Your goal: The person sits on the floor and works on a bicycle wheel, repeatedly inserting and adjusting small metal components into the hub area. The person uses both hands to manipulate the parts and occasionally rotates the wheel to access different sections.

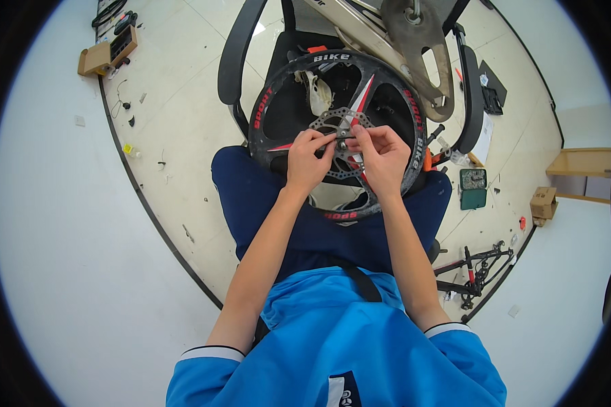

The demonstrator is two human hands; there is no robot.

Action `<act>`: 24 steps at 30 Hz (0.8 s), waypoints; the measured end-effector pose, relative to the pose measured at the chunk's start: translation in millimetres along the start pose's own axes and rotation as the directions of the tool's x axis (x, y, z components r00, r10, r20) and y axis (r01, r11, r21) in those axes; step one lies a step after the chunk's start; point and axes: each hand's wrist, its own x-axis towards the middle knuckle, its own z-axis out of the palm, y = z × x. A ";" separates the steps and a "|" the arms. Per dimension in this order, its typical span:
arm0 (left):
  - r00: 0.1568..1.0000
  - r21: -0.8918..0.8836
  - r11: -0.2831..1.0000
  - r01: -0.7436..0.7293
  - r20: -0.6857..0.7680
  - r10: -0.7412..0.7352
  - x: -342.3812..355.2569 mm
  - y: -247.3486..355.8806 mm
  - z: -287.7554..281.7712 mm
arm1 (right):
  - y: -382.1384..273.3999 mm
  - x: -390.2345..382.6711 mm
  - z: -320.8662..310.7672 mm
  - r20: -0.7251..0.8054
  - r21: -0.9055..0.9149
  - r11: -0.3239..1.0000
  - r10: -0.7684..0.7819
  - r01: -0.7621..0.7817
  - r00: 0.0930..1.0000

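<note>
Above the hub [343, 133], the left hand [308, 163] and right hand [384, 161] are facing each other, thumbs and fingertips drawn in, apparently pinching a slim dark piece [345, 139] between them — I cannot tell exactly what it is. The black bicycle wheel [362, 102] is lying disc-side up over the navy-trousered knees [239, 178] and a black chair [232, 64], its brake rotor [328, 120] sitting under the fingers. With so little to grip, that piece could be slipping loose, falling through the gaps between the spokes and getting lost below. Because the knees are partly supporting the wheel, a leg shift could be tilting everything — and a slipping finger could be scraping on the rotor's cutouts.
</note>
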 end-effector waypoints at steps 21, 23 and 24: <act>0.999 0.003 0.999 -0.033 -0.015 0.033 -2.2 -4.8 -0.2 | -1.4 -8.0 2.8 0.089 -0.117 0.992 -0.034 0.044 0.995; 0.999 0.007 0.999 -0.049 -0.022 0.050 -2.6 -6.8 -0.1 | 3.6 -9.5 2.6 0.131 -0.181 0.978 -0.083 0.106 0.988; 0.998 0.009 0.998 -0.058 -0.025 0.058 -2.2 -6.1 -0.6 | 2.4 -10.7 3.7 0.154 -0.209 0.965 -0.126 0.157 0.980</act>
